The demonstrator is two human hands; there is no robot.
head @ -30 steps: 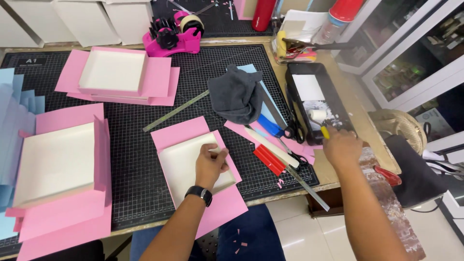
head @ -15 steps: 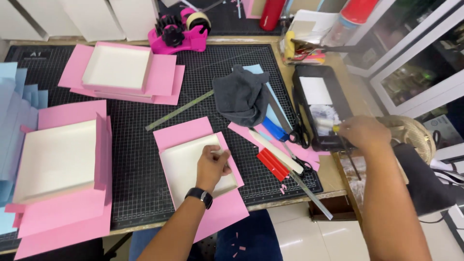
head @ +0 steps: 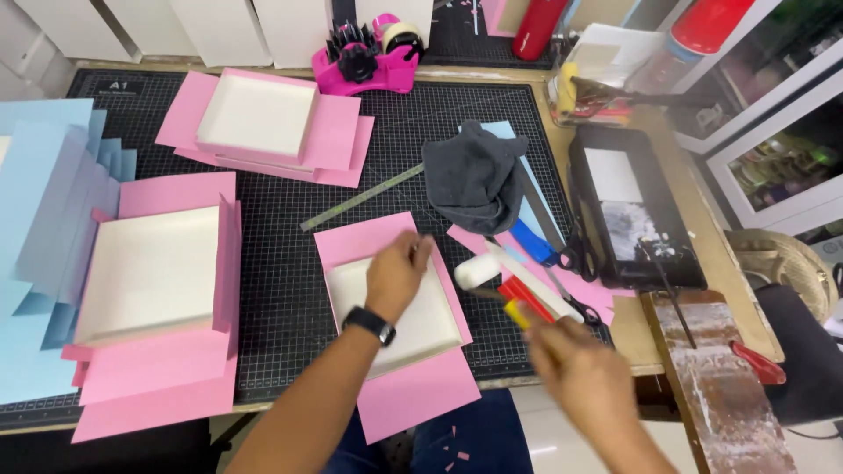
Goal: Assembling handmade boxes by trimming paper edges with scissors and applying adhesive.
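Note:
My left hand [head: 395, 276], with a black watch on its wrist, rests flat on a shallow white box [head: 426, 329]. The box lies on a pink paper sheet [head: 413, 399] near the front edge of the black cutting mat [head: 290, 290]. My right hand [head: 575, 373] is blurred, to the right of the box, and grips the yellow handle of a small roller. The roller's white head [head: 477, 272] hangs just beside the box's right rim.
A black tray [head: 632, 211] sits at the right, with a grey cloth [head: 474, 175], scissors [head: 571, 259] and red pens nearby. A metal ruler [head: 360, 197] lies mid-mat. Two more pink-wrapped white boxes [head: 149, 272] [head: 255, 114], blue paper [head: 44, 193] and a pink tape dispenser [head: 364, 61] lie left and behind.
My right hand has come from the black tray at the right, leftwards and towards me, bringing the roller to the box. My left hand has stayed on the box.

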